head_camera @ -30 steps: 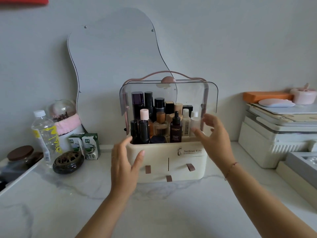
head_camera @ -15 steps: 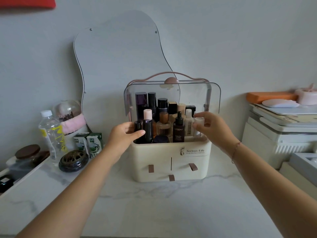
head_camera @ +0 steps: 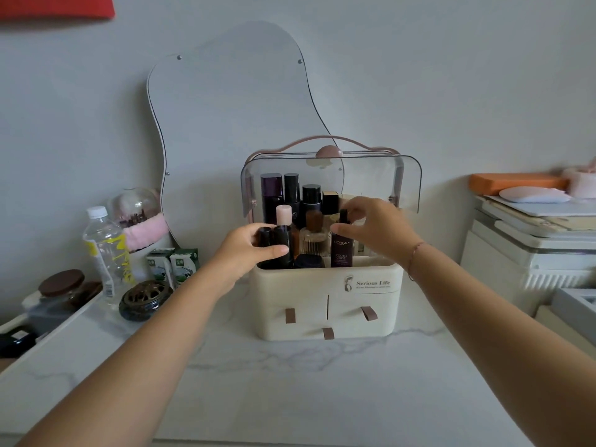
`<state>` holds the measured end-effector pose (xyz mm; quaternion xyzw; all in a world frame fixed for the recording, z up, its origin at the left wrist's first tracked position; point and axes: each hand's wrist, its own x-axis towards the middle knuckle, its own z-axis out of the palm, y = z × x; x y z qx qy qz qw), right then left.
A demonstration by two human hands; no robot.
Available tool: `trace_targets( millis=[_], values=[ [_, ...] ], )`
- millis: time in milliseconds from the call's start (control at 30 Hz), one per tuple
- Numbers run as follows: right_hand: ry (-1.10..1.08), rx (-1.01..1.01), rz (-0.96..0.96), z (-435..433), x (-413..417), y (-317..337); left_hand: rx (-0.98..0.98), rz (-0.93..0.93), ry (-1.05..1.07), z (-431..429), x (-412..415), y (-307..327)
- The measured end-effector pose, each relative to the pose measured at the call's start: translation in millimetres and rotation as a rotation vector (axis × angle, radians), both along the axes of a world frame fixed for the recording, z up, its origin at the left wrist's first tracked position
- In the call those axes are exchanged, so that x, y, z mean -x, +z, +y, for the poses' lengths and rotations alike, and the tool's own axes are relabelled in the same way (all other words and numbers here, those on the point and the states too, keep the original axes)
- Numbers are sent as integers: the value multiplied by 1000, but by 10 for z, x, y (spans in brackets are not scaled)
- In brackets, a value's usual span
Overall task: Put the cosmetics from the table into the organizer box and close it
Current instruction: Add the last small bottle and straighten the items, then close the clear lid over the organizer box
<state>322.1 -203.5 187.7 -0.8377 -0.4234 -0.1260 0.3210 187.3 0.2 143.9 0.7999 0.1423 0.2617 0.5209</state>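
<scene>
Cream plastic organizer box [head_camera: 325, 295] looks filled, its clear lid [head_camera: 371, 179] raised; left hand [head_camera: 248, 250] grasps black tubes [head_camera: 274, 243], right hand [head_camera: 377, 230] pinches a dark dropper bottle [head_camera: 342, 243]; closing remains.

head cam | worn view, faces forward and slightly down | near organizer box [head_camera: 325, 301] on marble table [head_camera: 290, 398] | single view, no overlap

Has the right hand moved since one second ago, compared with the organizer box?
Yes. The right hand went from beside the organizer box leftward into it, now at the L'Oreal bottle.
</scene>
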Motion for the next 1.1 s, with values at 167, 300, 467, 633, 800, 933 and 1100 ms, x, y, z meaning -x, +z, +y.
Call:
trace_targets(
  millis=[167, 300, 467, 633, 800, 933, 1100],
  values=[
    [21, 17, 42, 17, -28, 13, -4, -27, 25, -54, -51, -1],
    [17, 5, 37, 16, -45, 8, 11, -56, 42, -106, -75, -34],
    [-1, 21, 40, 21, -38, -17, -2, -60, 61, -88, -69, -52],
    [-23, -83, -6, -91, 57, -26, -29, -83, 92, -58, -8, -53],
    [9, -378, -152, -385, 225, 45, -7, -304, 164, -17, 216, -55],
    [-89, -755, -308, -596, 179, 122, 51, -521, 287, 6, 358, -2],
    [-77, -690, 212, -551, -6, 65, 72, -426, 163, -132, 311, 189]
  ],
)
